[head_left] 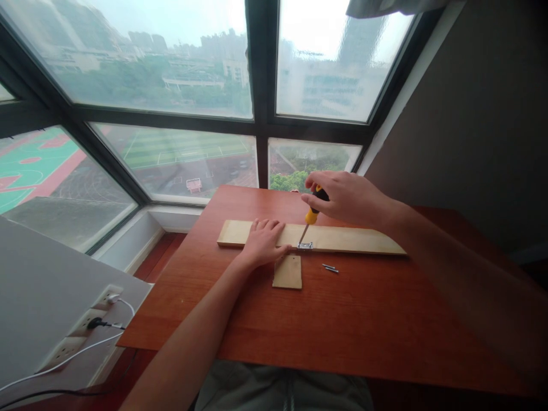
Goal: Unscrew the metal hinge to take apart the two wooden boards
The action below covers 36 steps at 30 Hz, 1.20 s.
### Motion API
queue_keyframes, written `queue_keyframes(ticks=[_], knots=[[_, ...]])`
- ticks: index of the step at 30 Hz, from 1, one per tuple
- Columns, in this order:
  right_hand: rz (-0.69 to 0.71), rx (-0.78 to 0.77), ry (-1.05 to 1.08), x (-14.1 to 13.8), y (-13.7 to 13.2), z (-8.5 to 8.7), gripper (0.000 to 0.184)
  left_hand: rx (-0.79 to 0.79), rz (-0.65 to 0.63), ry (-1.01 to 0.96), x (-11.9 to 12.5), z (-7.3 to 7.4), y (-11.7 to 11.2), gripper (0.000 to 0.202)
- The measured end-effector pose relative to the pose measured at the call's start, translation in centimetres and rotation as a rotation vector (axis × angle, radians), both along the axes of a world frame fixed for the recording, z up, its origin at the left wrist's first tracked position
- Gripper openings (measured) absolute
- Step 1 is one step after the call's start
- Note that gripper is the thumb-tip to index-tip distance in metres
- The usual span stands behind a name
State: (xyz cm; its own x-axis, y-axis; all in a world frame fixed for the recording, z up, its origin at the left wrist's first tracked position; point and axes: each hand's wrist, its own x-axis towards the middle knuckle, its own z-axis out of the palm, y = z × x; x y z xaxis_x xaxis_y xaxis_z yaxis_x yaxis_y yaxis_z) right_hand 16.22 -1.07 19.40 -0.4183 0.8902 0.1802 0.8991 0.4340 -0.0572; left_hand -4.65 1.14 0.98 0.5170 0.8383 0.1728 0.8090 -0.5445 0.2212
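Note:
My right hand [342,194] is closed around the yellow-and-black handle of a screwdriver [311,214], which leans slightly with its shaft pointing down. Its tip meets a small silver metal bracket [305,246] at the near edge of a long pale wooden board [342,237]. My left hand [264,241] lies flat on the board, fingers stretched out, just left of the bracket. Below the bracket is a small thin wooden piece [287,273] with a small hole near its top edge. Two screws [330,268] lie to the right of that piece.
Everything lies on a reddish-brown wooden table [342,325]. Dark-framed windows [261,74] rise behind it, and a dark wall [462,114] stands at the right. Wall sockets [88,322] with plugged-in cables are at the lower left, beside the table's left edge.

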Motion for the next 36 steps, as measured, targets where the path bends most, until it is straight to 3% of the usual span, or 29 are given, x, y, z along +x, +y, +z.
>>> queue_keyframes(ticks=[3, 10, 17, 24, 31, 34, 36], knots=[[0.004, 0.001, -0.002, 0.00, 0.13, -0.05, 0.031, 0.004, -0.003, -0.002, -0.04, -0.02, -0.01, 0.061], [0.191, -0.044, 0.102, 0.49, 0.11, -0.18, 0.027, 0.007, -0.003, -0.010, -0.05, 0.02, -0.06, 0.059], [0.043, 0.015, 0.024, 0.19, 0.09, -0.11, 0.033, 0.007, -0.005, 0.007, -0.03, -0.04, 0.00, 0.058], [0.158, -0.029, 0.113, 0.52, 0.18, -0.42, 0.030, 0.019, -0.017, -0.002, -0.05, 0.09, -0.15, 0.062], [0.027, 0.049, 0.003, 0.05, 0.14, -0.27, 0.030, 0.018, -0.009, 0.008, 0.07, 0.09, -0.19, 0.061], [0.093, 0.021, 0.049, 0.29, 0.14, -0.32, 0.026, 0.022, -0.015, 0.000, 0.04, 0.01, -0.15, 0.062], [0.143, -0.007, 0.087, 0.51, 0.11, -0.42, 0.033, 0.027, -0.022, -0.008, 0.00, -0.05, -0.10, 0.061]])
